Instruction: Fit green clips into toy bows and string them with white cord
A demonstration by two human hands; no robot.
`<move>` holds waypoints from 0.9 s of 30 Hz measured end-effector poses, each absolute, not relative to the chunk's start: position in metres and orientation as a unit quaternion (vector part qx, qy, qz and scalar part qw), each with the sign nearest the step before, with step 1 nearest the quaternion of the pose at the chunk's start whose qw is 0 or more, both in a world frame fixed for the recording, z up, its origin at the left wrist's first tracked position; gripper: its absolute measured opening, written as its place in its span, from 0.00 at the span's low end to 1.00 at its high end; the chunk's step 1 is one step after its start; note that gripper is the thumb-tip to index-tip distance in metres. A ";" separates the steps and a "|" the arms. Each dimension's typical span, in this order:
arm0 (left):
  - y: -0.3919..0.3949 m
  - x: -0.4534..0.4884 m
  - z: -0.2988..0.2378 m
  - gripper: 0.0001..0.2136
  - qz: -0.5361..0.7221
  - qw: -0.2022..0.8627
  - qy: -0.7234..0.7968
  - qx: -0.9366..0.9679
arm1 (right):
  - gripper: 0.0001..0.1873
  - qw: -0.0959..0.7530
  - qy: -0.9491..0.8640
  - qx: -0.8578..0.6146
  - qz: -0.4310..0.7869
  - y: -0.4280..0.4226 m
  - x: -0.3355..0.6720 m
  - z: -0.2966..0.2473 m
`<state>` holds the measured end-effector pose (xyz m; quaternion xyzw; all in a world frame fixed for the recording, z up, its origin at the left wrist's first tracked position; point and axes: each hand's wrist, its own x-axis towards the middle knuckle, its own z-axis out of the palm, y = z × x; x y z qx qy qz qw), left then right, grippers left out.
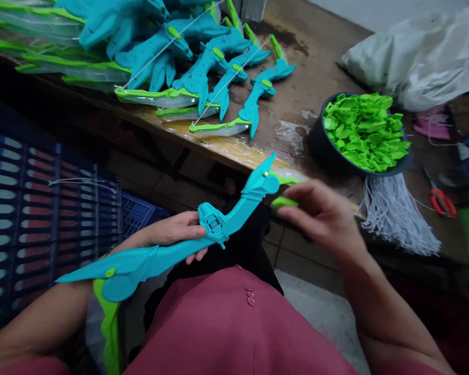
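Observation:
A teal plastic toy bow (pixel 172 247) with green trim lies across my lap. My left hand (pixel 175 232) is wrapped round its middle grip from behind, fingers curled under it. My right hand (pixel 320 213) is closed in a pinch on a small green plastic piece (pixel 283 202) right at the bow's upper tip, near the table edge. The bow's lower limb ends in a green part by my left forearm.
A pile of finished teal and green bows (pixel 203 67) lies on the wooden table (pixel 297 57). A dark bowl (pixel 324 151) holds several green pieces (pixel 363 130). White strings (pixel 394 213), red-handled scissors (pixel 443 202), a plastic bag (pixel 422 57) and a blue crate (pixel 31 208) are around.

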<state>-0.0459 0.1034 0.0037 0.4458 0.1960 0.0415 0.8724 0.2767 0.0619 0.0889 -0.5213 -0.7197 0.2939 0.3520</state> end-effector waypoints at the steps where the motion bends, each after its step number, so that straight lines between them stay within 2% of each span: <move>1: 0.099 -0.042 -0.001 0.28 0.032 0.879 0.178 0.442 | 0.09 0.325 -0.744 -0.471 0.344 0.050 0.264 0.091; 4: 0.087 -0.030 -0.011 0.25 0.003 0.892 0.142 0.428 | 0.08 0.260 -0.783 -0.382 0.416 0.027 0.240 0.093; 7: 0.077 -0.021 -0.013 0.23 -0.025 0.896 0.134 0.423 | 0.10 0.235 -0.789 -0.376 0.425 0.018 0.232 0.086; 11: 0.069 -0.014 -0.011 0.23 -0.046 0.894 0.129 0.427 | 0.04 0.197 -0.789 -0.375 0.445 0.016 0.229 0.077; 14: 0.065 -0.012 -0.011 0.20 -0.047 0.896 0.112 0.427 | 0.05 0.181 -0.790 -0.364 0.459 0.015 0.226 0.074; 24: 0.057 -0.012 -0.016 0.20 -0.067 0.884 0.112 0.449 | 0.05 0.135 -0.822 -0.389 0.393 0.011 0.216 0.063; 27: 0.053 -0.011 -0.016 0.20 -0.074 0.881 0.124 0.451 | 0.12 0.134 -0.825 -0.404 0.373 0.009 0.216 0.060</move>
